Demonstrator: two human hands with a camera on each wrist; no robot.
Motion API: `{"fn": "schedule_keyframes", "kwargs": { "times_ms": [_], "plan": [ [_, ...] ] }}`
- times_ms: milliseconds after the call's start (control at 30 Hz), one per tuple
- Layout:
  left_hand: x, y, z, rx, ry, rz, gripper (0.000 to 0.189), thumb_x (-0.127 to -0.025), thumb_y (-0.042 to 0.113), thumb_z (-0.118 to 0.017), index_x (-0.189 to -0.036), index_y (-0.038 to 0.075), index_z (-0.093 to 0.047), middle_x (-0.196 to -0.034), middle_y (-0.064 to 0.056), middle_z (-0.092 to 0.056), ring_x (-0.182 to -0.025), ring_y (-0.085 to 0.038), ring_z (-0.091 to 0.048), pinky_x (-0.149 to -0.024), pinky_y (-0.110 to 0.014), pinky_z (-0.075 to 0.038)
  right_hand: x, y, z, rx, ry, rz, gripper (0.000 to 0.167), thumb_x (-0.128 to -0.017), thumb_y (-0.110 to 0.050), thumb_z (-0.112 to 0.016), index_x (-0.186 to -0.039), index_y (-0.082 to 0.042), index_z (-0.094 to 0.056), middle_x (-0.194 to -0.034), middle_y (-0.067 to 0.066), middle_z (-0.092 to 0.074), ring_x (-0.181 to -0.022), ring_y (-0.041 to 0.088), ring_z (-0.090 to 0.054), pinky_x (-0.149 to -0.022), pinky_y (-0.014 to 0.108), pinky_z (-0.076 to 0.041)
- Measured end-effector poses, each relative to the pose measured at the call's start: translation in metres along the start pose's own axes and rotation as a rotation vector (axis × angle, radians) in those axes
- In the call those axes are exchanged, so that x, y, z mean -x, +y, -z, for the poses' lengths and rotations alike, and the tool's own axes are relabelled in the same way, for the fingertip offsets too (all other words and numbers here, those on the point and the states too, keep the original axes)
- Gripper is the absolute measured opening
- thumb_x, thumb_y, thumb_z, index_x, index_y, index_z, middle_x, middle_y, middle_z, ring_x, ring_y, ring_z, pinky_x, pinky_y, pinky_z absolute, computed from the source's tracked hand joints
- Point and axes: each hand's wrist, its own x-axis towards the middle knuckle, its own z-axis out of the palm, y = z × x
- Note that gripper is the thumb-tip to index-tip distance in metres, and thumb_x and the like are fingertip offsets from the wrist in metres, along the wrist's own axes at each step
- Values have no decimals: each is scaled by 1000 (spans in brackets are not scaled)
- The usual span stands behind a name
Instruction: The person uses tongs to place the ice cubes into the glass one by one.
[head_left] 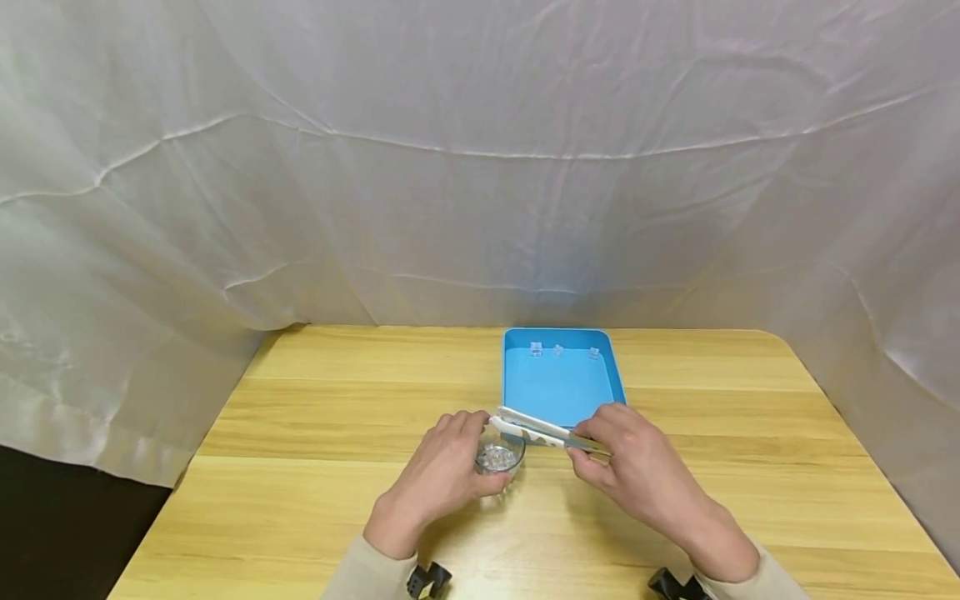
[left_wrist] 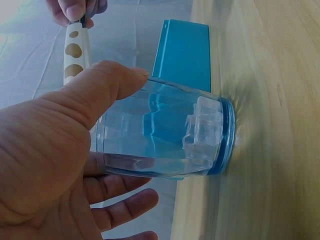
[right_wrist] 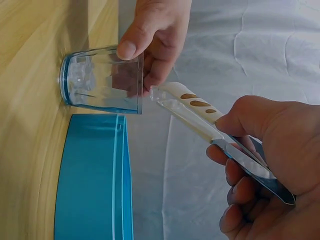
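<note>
My left hand [head_left: 435, 471] grips a clear drinking glass [left_wrist: 135, 125] standing on the table, thumb on one side and fingers on the other. Clear ice-like cubes [left_wrist: 204, 130] lie in the bottom of the glass. In my right hand [head_left: 637, 467] are metal tongs [right_wrist: 197, 107] with white, brown-spotted ends, pinched between thumb and fingers. Their tips are close above the glass rim, and a small clear cube [right_wrist: 155, 93] shows between them in the right wrist view. Behind the glass sits a blue tray [head_left: 562, 396], with 3 clear cubes [head_left: 557, 351] along its far side.
The wooden table [head_left: 315, 433] carries the glass and tray. A pale hanging cloth [head_left: 450, 225] stands behind the table's far edge and along both sides. Dark floor [head_left: 67, 525] shows past the left edge.
</note>
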Motion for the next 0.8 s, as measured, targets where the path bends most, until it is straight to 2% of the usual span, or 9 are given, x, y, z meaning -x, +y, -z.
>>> {"fn": "schedule_keyframes", "kwargs": {
  "times_ms": [333,667,800],
  "plan": [
    [0,0,0,5,5,-9,73,-84,47,-86,-137,4,-60,-115,-6,-68,-107,-24,-61,-90,-40,-54,1,1,0,-25,-32,51,14,-79,-15,-85,-88,-14,-75,-81,-12,-57,-76,2,-47,-61,18,-46],
    [-1,0,1,8,0,-12,75,-85,48,-85,-139,4,-59,-119,-9,-69,-108,-25,-61,-90,-42,-55,1,4,-1,-10,-35,92,13,-79,-15,-84,-88,-12,-75,-79,-10,-56,-75,5,-47,-62,19,-47],
    [0,0,1,5,-2,-4,77,-84,48,-86,-140,3,-59,-117,-8,-69,-104,-23,-60,-86,-39,-54,2,4,-2,-1,-39,90,13,-79,-15,-85,-88,-13,-75,-80,-10,-57,-75,5,-48,-62,20,-47]
  ]
}}
